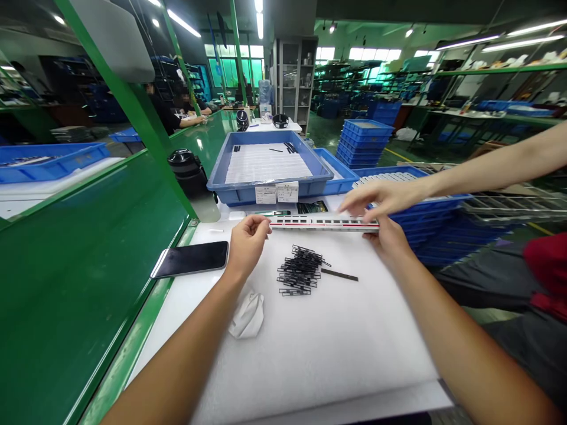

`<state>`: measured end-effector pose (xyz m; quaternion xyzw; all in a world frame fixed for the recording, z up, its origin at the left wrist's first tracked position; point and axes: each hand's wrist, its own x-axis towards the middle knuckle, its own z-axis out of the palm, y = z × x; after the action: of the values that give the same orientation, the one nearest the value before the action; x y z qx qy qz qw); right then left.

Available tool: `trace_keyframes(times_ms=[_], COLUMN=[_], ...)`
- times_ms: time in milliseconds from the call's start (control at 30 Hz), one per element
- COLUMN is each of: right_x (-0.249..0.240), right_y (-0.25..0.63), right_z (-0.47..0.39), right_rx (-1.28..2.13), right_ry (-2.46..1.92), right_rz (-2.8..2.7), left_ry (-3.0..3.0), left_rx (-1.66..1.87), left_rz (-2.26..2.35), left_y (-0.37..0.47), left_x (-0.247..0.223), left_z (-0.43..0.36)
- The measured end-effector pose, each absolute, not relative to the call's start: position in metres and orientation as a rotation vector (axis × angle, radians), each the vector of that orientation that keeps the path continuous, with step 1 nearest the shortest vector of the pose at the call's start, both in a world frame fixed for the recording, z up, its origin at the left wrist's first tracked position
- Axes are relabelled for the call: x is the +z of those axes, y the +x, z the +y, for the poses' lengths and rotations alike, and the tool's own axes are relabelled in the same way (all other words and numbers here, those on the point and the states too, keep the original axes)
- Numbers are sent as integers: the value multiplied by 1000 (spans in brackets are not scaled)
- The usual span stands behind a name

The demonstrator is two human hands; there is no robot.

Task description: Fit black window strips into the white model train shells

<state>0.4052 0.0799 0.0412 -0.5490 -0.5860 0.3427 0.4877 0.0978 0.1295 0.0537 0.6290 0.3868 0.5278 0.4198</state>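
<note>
A long white model train car body (319,223) with a red stripe and dark windows lies crosswise above the white work surface. My left hand (248,242) pinches its left end. Around the right end my right hand (390,237) is closed, its fingers partly behind the car. A co-worker's hand (385,198) reaches in from the right, just above that end; whether it touches the car I cannot tell. Below the car sits a pile of black plastic frame parts (299,271). Beside the pile lies a thin dark strip (339,275).
A phone (190,260) and crumpled white tissue (248,316) lie at left. Behind the car stands a blue tray (270,188) of white pieces. A black bottle (188,171) is by the green post. More blue crates (425,230) and a seated co-worker are at right.
</note>
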Motion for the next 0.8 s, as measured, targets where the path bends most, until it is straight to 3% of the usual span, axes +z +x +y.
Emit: trace_keyframes(times_ms=[200, 300, 800], right_x=[23, 17, 18], right_y=[428, 434, 433], right_z=[82, 83, 84], right_rx=[699, 675, 714], right_ry=[-1371, -1356, -1295], right_rz=[-864, -660, -578], left_ry=[2464, 2617, 2601], left_rx=[574, 374, 481], left_rz=[655, 596, 704], left_y=[104, 107, 109], left_x=[55, 50, 42], left_z=[103, 100, 104])
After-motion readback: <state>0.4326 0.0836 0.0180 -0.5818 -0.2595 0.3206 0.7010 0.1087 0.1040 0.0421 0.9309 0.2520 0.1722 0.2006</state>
